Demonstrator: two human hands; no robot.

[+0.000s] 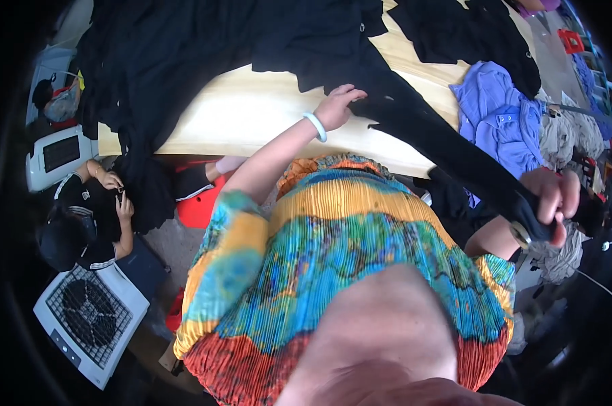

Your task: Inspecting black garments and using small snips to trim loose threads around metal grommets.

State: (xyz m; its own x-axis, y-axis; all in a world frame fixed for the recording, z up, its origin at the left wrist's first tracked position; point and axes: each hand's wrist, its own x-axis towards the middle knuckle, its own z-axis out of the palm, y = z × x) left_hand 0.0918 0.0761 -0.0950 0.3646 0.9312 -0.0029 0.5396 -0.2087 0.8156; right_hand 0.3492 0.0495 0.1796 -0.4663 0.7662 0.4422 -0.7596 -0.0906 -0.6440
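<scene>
While bare wood shows on the table (238, 115) between its near edge and the heaped black garments (184, 40), giving the left hand (340, 108) room to slide, the purple garment (499, 125) crowds the right side. The left hand's fingers reach out nearly straight at the edge of the black cloth (441, 145), gripping nothing, though I can't tell whether they touch it; the right hand (553, 196) curls tightly around its far end. Long and dark, the cloth stretches taut diagonally off the table's near edge.
</scene>
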